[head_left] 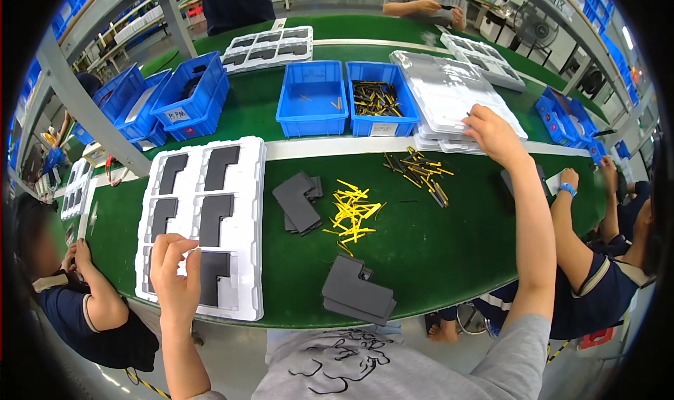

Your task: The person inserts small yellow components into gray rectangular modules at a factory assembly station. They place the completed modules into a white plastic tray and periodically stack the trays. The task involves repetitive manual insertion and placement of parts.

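My left hand (pixel 175 273) is over the near part of a white plastic tray (pixel 256 259), its fingers curled toward the thumb. What it pinches, if anything, is hidden. Flat black L-shaped pieces (pixel 216 214) lie in the tray's compartments, one right beside the fingertips. Farther right, my raised right hand (pixel 495 134) is closed in a pinch in front of a stack of white trays (pixel 456 94). A tiny dark bit shows at its fingertips, too small to name. Between my arms lie a heap of yellow strips (pixel 351 214), black-and-yellow strips (pixel 421 172) and stacked black L-shaped pieces (pixel 358 291).
More black pieces (pixel 298 203) lie beside the tray. Beyond the white strip stand a blue bin (pixel 311 122) with few strips and another blue bin (pixel 361 126) full of them. Other blue bins (pixel 186 108) stand left, by a grey post (pixel 91 105). Co-workers sit on both sides.
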`<state>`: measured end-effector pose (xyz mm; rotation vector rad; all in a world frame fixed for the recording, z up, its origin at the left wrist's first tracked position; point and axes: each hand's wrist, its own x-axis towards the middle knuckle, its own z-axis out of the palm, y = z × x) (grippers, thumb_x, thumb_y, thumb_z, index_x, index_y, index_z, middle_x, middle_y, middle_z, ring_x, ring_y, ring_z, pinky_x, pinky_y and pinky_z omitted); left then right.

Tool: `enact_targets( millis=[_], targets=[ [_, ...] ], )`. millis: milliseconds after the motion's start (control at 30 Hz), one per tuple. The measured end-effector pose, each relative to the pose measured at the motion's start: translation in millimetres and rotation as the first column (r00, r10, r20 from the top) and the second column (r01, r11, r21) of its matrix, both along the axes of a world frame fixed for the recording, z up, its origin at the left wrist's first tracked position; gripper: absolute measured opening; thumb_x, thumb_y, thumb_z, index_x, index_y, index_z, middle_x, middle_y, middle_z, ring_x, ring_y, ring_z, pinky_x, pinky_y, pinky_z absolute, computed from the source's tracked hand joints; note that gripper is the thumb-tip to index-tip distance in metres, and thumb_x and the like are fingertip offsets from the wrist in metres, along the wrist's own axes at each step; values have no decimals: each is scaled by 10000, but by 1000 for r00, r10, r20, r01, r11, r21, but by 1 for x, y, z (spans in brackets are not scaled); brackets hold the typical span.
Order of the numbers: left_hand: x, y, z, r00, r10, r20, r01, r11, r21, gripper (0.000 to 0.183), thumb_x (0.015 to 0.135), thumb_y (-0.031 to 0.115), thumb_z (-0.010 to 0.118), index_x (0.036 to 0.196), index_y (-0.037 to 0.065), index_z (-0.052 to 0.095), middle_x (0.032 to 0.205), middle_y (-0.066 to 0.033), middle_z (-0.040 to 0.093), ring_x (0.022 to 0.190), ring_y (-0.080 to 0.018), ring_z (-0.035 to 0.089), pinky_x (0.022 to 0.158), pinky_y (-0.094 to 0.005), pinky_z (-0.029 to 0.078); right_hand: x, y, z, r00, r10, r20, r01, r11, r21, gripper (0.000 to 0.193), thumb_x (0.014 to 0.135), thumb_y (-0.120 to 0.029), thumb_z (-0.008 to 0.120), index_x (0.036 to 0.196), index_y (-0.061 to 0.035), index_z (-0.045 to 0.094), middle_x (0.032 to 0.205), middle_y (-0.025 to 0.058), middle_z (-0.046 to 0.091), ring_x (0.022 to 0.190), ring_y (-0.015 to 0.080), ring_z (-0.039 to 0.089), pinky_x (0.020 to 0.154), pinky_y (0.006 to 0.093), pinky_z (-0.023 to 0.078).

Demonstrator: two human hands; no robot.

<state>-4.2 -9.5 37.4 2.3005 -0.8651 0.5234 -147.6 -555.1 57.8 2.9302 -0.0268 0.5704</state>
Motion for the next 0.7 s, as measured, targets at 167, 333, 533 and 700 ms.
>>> enact_targets(
  millis=[167, 333, 533, 700],
  targets=[
    [-1, -3, 0, 996, -70, 62, 65, 994, 82, 151, 757, -30, 659, 887, 34, 614, 883, -92, 563, 801, -256, 543, 658, -346, 441, 5, -2, 6, 997, 26, 74, -9, 975, -223, 238, 743, -66, 660, 960, 0, 585, 958, 127, 533, 913, 294, 568, 777, 386, 489],
    [-3, -1, 1, 991, -88, 98, 79, 993, 90, 177, 734, -34, 663, 889, 37, 615, 868, -93, 561, 798, -272, 541, 675, -357, 438, 7, -12, 3, 998, -19, 66, 35, 966, -258, 250, 687, -44, 638, 926, -12, 571, 947, 120, 526, 908, 277, 570, 767, 374, 505],
    [-5, -6, 6, 988, -106, 113, 96, 991, 91, 180, 726, -39, 668, 879, 36, 611, 851, -84, 561, 786, -272, 537, 661, -357, 436, 6, -8, 11, 997, -72, -20, 68, 988, -140, 337, 674, -148, 759, 914, -22, 557, 958, 130, 521, 886, 333, 571, 752, 406, 483],
    [-7, -10, 4, 988, -116, 98, 107, 990, 87, 191, 710, -48, 674, 869, 40, 613, 848, -81, 565, 775, -270, 533, 652, -358, 436, 18, -16, 26, 1000, -22, 0, 22, 1000, -14, 319, 663, -85, 747, 888, -15, 532, 927, 132, 525, 864, 350, 569, 732, 422, 471]
  ],
)
